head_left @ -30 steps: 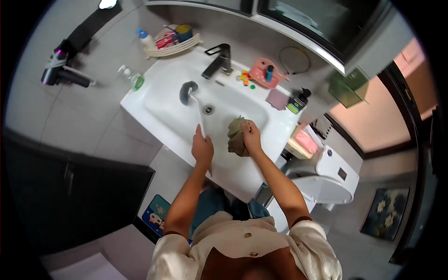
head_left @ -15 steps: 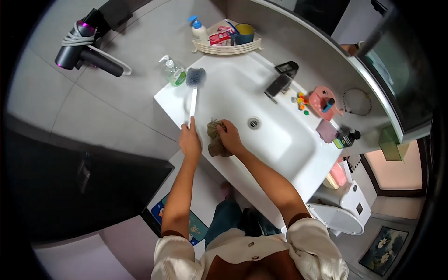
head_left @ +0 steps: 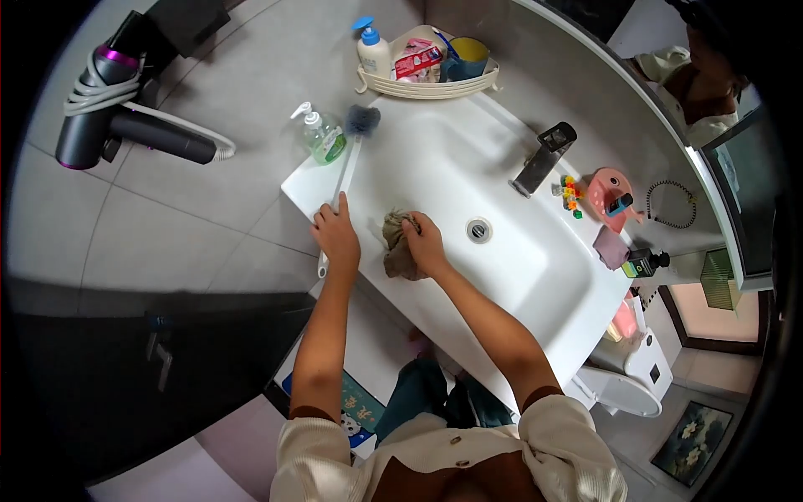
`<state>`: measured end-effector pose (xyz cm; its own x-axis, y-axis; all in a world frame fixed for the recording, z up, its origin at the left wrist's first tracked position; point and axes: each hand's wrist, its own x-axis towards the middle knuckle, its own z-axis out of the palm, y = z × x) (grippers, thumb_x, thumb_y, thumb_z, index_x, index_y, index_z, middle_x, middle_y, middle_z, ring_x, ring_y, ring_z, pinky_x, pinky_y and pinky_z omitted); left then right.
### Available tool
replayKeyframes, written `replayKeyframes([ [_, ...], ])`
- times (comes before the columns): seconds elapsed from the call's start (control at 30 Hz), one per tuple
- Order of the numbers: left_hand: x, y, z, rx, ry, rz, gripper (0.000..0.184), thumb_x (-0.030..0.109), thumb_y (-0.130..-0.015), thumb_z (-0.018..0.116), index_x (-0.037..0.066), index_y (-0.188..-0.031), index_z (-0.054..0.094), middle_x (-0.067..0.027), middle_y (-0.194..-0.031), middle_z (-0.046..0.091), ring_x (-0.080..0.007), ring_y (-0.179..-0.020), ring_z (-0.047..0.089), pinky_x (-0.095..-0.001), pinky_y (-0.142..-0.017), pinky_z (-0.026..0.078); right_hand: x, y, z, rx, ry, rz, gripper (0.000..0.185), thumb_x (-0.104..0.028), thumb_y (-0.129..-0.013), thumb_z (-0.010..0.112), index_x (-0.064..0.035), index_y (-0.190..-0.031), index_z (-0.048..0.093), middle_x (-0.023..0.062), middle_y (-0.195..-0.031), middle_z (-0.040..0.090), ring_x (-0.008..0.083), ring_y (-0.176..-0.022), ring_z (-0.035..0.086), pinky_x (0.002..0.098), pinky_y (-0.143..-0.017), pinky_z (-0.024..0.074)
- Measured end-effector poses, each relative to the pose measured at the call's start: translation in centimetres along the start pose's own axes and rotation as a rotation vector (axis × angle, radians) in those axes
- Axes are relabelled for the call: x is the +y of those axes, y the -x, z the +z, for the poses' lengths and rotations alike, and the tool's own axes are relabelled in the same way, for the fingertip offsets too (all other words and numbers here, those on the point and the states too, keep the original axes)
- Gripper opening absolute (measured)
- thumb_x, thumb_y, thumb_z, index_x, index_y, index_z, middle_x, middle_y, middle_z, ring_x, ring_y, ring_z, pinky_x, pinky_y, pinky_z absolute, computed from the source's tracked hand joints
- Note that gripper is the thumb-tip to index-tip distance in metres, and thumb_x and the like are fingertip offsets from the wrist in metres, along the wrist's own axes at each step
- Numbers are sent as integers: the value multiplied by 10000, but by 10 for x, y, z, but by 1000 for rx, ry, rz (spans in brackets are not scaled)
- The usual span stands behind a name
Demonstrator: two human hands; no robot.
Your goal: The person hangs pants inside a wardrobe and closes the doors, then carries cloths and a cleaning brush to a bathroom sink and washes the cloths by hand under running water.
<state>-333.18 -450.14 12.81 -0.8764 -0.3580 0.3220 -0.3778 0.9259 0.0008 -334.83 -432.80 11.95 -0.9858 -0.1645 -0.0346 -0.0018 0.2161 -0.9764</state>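
Note:
My left hand [head_left: 337, 238] is closed on the white handle of a brush [head_left: 349, 169] at the left edge of the white sink [head_left: 452, 151]. The brush's grey fluffy head points away from me, just right of a clear pump bottle [head_left: 325, 140] with green liquid. In my right hand [head_left: 427, 245] is a crumpled olive-brown cloth [head_left: 399, 252], held over the sink's near left rim. The drain [head_left: 478, 230] lies to the right of that hand, and the dark faucet [head_left: 544, 159] stands beyond it.
A corner rack [head_left: 427, 88] with a lotion bottle, a tube and a cup stands at the back. A hair dryer [head_left: 125, 134] hangs at the left. Along the right rim are small colourful pieces, a pink dish [head_left: 609, 194], a mauve cloth [head_left: 611, 248] and a dark bottle [head_left: 648, 263].
The brush and the cloth have moved from over the basin to the sink's left side, both still held. The view has shifted to the left.

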Motion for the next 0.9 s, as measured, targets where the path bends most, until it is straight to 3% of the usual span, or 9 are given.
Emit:
replayKeyframes([
  [0.17, -1, -1, -2, 16, -24, -26, 561, 234, -797, 648, 148, -1310, 438, -118, -1167, 474, -268, -1083, 450, -412, -857, 374, -2, 5, -9, 36, 13, 20, 286, -214, -877, 537, -15, -1080, 562, 165, -1035, 599, 314, -944, 571, 361, -827, 441],
  [0.4, 22, 19, -35, 158, 100, 68, 493, 167, -806, 608, 45, -1256, 448, -150, -1237, 441, -311, -1195, 380, -473, -996, 290, 21, 26, -52, 133, 48, 37, 303, -210, -872, 555, -6, -1095, 568, 182, -1048, 606, 316, -945, 583, 348, -825, 449],
  [0.57, 94, 69, -46, 111, 348, 208, 470, 115, -798, 582, 10, -1235, 443, -144, -1249, 450, -306, -1198, 392, -464, -999, 294, 35, 48, -117, 247, 29, 72, 289, -192, -866, 566, -11, -1090, 580, 185, -1015, 619, 312, -933, 590, 349, -813, 454],
  [0.67, 144, 103, -50, 75, 465, 280, 457, 112, -810, 568, 6, -1235, 440, -142, -1244, 459, -300, -1189, 406, -454, -976, 319, 49, 52, -161, 257, 126, -15, 281, -188, -869, 558, -13, -1087, 580, 189, -995, 623, 316, -912, 594, 350, -793, 458],
  [0.7, 160, 114, -52, 59, 499, 301, 452, 111, -815, 562, 4, -1236, 439, -142, -1241, 463, -299, -1185, 412, -450, -967, 327, 47, 55, -174, 244, 135, -3, 262, -184, -877, 554, -10, -1070, 584, 155, -967, 626, 265, -880, 587, 328, -778, 458],
  [0.77, 190, 135, -56, -7, 603, 255, 433, 116, -838, 538, 6, -1244, 434, -145, -1230, 472, -307, -1165, 430, -456, -952, 337, 39, 58, -201, 207, 150, 23, 228, -177, -893, 546, -3, -1035, 590, 87, -910, 632, 164, -815, 574, 284, -749, 457],
  [0.83, 218, 151, -62, -126, 798, 107, 417, 141, -878, 509, 21, -1268, 423, -168, -1215, 482, -318, -1089, 491, -421, -903, 386, 44, 57, -225, 53, 14, 17, 237, -182, -892, 550, -12, -1052, 590, 87, -917, 634, 170, -818, 578, 284, -749, 461],
  [0.9, 244, 163, -63, -306, 1209, -99, 423, 160, -889, 502, 37, -1284, 415, -178, -1206, 489, -316, -1023, 527, -396, -853, 420, 38, 56, -250, -158, -70, 50, 278, -229, -891, 557, -39, -1092, 587, 88, -953, 630, 176, -860, 577, 284, -775, 463],
])
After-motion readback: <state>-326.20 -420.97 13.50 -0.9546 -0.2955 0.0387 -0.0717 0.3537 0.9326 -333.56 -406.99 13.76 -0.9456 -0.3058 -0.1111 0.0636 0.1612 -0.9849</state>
